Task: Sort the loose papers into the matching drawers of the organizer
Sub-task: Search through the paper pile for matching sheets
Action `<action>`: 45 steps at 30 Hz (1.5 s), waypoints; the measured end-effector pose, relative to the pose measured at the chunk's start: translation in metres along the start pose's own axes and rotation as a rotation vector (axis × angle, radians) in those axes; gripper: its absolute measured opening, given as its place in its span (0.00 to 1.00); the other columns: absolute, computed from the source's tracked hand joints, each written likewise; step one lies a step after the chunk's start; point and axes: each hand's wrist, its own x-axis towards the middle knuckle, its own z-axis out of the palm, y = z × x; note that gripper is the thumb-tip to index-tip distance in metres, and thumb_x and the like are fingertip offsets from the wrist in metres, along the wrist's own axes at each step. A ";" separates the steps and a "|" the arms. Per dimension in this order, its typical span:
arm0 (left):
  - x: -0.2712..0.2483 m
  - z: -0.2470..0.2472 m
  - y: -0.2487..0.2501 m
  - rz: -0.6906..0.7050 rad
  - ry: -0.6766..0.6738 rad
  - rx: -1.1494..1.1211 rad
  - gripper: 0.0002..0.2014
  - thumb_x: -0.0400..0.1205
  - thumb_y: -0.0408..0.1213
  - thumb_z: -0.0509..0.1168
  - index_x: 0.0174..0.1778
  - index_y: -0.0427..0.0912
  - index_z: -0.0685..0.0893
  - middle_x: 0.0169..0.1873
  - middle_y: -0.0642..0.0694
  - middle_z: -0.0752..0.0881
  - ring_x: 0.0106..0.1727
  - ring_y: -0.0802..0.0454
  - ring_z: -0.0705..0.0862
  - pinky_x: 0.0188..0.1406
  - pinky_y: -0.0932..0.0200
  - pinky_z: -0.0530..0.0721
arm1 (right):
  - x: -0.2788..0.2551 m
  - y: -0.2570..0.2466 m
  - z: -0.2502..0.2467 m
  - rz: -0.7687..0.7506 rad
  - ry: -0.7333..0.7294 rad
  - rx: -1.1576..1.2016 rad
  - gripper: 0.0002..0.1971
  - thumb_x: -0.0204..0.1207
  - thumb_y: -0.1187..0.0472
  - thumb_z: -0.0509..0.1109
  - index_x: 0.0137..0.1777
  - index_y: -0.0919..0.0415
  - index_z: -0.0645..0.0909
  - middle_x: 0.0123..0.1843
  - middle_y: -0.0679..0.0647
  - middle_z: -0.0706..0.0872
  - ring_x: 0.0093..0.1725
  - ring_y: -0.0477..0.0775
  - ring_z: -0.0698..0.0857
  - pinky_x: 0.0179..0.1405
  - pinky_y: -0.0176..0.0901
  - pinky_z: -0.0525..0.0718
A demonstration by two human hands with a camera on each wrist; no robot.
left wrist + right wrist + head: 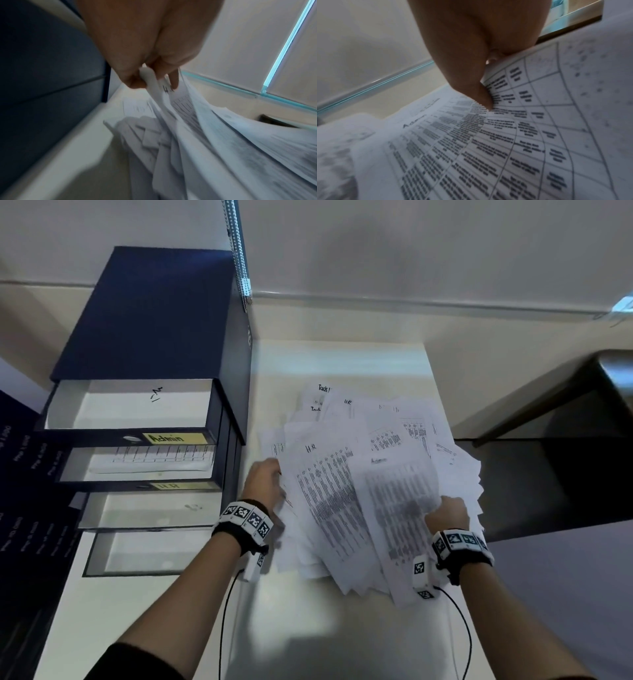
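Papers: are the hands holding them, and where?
Yes. The left hand pinches the left edge of the loose papers. The right hand pinches the near right edge of a sheet headed Admin.

**Papers fanned beside the open organizer**

You see the loose papers [370,484] as a messy, overlapping fan of white sheets printed with tables, some headed "HR", "Admin" or "Task" by hand. They lie at the desk's [342,361] right side, some overhanging its right edge. The dark blue organizer [150,316] stands upright on the desk's left side, four drawers pulled out stepwise; two fronts read "Admin" and "HR", and sheets lie inside.
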 end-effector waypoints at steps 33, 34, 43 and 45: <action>0.033 0.027 0.014 -0.277 0.157 -0.530 0.20 0.72 0.23 0.77 0.60 0.35 0.87 0.32 0.47 0.85 0.33 0.59 0.82 0.47 0.64 0.86 | -0.003 -0.070 0.038 -0.372 -0.283 -0.071 0.38 0.73 0.50 0.77 0.81 0.54 0.65 0.80 0.60 0.65 0.76 0.61 0.71 0.75 0.57 0.75; 0.036 0.022 0.016 -0.252 0.137 -0.572 0.22 0.71 0.19 0.77 0.60 0.36 0.86 0.30 0.51 0.82 0.30 0.62 0.80 0.43 0.69 0.84 | 0.000 -0.073 0.037 -0.356 -0.250 -0.012 0.38 0.74 0.49 0.76 0.81 0.55 0.64 0.79 0.60 0.65 0.76 0.61 0.70 0.76 0.57 0.74; 0.035 -0.010 0.008 -0.132 -0.171 -0.454 0.24 0.67 0.17 0.79 0.55 0.41 0.86 0.39 0.53 0.86 0.41 0.54 0.85 0.44 0.66 0.85 | 0.025 -0.123 0.017 -0.283 -0.307 0.492 0.48 0.73 0.46 0.78 0.86 0.59 0.56 0.73 0.60 0.80 0.70 0.61 0.81 0.65 0.54 0.79; 0.032 -0.005 0.006 -0.218 -0.232 -0.428 0.19 0.68 0.27 0.82 0.47 0.49 0.84 0.41 0.56 0.88 0.44 0.57 0.87 0.46 0.63 0.86 | 0.027 -0.127 0.021 -0.323 -0.403 0.439 0.42 0.73 0.49 0.78 0.84 0.57 0.63 0.65 0.59 0.85 0.63 0.58 0.84 0.64 0.52 0.81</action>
